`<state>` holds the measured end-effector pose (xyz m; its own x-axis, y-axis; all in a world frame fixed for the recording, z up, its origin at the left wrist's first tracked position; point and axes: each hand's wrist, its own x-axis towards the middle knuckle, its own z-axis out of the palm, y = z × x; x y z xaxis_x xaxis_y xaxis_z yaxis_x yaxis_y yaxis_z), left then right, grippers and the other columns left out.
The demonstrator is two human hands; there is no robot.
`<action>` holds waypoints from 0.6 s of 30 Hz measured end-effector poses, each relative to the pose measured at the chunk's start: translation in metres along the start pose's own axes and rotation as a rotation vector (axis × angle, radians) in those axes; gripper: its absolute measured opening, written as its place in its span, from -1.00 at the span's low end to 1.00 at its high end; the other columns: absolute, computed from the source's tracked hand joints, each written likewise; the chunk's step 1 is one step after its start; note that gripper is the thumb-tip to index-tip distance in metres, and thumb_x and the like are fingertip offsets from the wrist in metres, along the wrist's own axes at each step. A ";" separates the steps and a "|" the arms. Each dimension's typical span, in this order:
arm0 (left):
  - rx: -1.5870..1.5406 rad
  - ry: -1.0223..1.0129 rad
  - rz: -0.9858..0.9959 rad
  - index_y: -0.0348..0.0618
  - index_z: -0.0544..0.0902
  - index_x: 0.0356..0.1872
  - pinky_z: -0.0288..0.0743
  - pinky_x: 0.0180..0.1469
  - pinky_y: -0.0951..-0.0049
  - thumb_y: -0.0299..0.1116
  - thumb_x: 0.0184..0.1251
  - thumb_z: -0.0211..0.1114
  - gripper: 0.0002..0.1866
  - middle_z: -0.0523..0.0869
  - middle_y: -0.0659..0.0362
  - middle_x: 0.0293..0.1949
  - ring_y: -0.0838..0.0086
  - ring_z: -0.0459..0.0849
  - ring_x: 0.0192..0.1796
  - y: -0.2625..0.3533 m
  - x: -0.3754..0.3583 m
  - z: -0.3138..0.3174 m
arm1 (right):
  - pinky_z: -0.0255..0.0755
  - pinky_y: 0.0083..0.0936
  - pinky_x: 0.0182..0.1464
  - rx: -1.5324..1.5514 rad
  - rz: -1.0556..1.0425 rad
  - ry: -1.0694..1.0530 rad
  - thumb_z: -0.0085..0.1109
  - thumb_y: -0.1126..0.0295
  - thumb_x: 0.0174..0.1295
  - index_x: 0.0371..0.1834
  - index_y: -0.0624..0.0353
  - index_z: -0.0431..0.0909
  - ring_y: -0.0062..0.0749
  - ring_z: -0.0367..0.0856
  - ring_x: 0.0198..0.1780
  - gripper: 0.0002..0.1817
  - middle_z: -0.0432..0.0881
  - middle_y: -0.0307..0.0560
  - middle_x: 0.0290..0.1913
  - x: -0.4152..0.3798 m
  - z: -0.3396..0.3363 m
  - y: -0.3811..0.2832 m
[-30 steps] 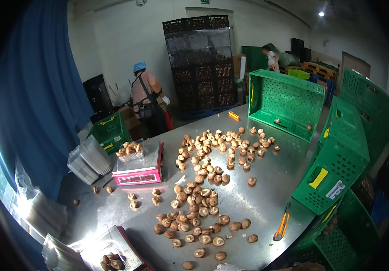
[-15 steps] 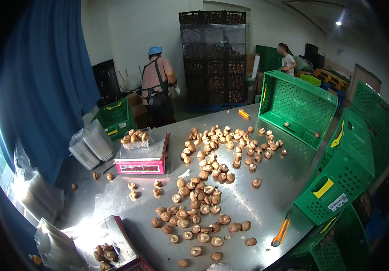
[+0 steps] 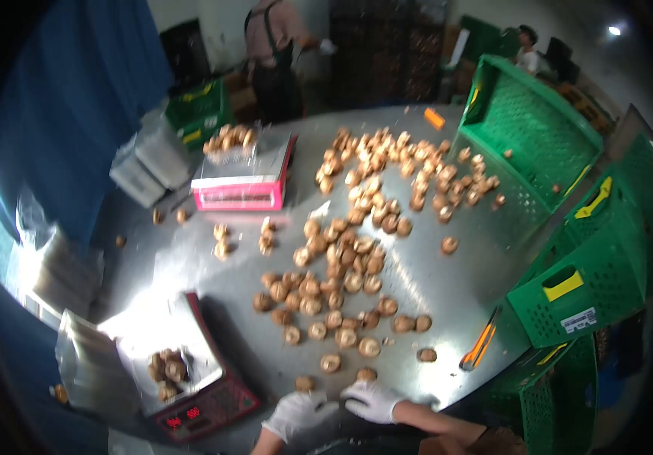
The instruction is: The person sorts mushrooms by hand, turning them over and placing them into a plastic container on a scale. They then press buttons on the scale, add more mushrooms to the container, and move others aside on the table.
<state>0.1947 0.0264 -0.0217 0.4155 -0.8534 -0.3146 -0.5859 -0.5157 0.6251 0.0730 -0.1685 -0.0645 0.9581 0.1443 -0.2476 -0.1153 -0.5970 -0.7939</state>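
Observation:
My left hand, in a white glove, is at the near edge of the steel table with its fingers stretched toward the right. Just above it sits a brown shiitake mushroom. My right hand, also gloved, points its fingers left across a small gap. Another shiitake mushroom lies right by its knuckles. Both hands look open, with nothing visible in them. Farther off, a loose spread of shiitake mushrooms covers the middle of the table. A slight blur softens the view.
At left, a scale bears a tray of mushrooms; a pink scale beyond holds another. Clear plastic trays are stacked alongside. An orange utility knife lies near green crates. Two people are in the background.
My view has tilted down, so the table sits higher in the picture. Both my gloved hands have come into sight at the near edge, where only a bit of glove showed before.

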 end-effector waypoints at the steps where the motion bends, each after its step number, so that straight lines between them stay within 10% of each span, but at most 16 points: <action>1: -0.009 0.107 -0.029 -0.13 0.66 -0.35 0.55 -0.25 0.09 -0.06 0.31 0.29 -0.69 0.69 -0.01 -0.42 0.05 0.69 -0.33 -0.002 0.000 -0.003 | 0.45 -0.17 0.08 0.011 -0.035 0.103 0.06 0.12 0.36 0.05 0.09 0.56 0.06 0.56 0.00 -0.65 0.59 0.11 -0.11 -0.002 -0.009 -0.004; 9: -0.217 0.629 -0.318 -0.22 0.64 -0.14 0.52 -0.30 0.37 -0.43 0.22 0.39 -0.78 0.64 0.10 -0.32 0.34 0.67 -0.33 -0.018 -0.004 -0.027 | 0.50 -0.34 0.00 0.095 0.227 0.338 0.19 0.32 0.30 0.01 0.11 0.62 -0.19 0.62 -0.11 -0.74 0.60 -0.02 -0.13 -0.009 -0.068 -0.015; 18: -0.041 0.593 -0.235 -0.20 0.61 -0.05 0.54 -0.16 0.31 -0.43 0.20 0.36 -0.71 0.62 0.05 -0.22 0.19 0.64 -0.19 -0.024 0.029 -0.030 | 0.49 -0.37 0.03 0.141 0.285 0.352 0.18 0.36 0.30 0.02 0.12 0.62 -0.23 0.62 -0.11 -0.75 0.62 -0.05 -0.12 0.003 -0.068 -0.009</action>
<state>0.2417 0.0165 -0.0239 0.8511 -0.5249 -0.0057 -0.4096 -0.6708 0.6182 0.0947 -0.2169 -0.0204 0.9108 -0.3008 -0.2827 -0.3979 -0.4572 -0.7954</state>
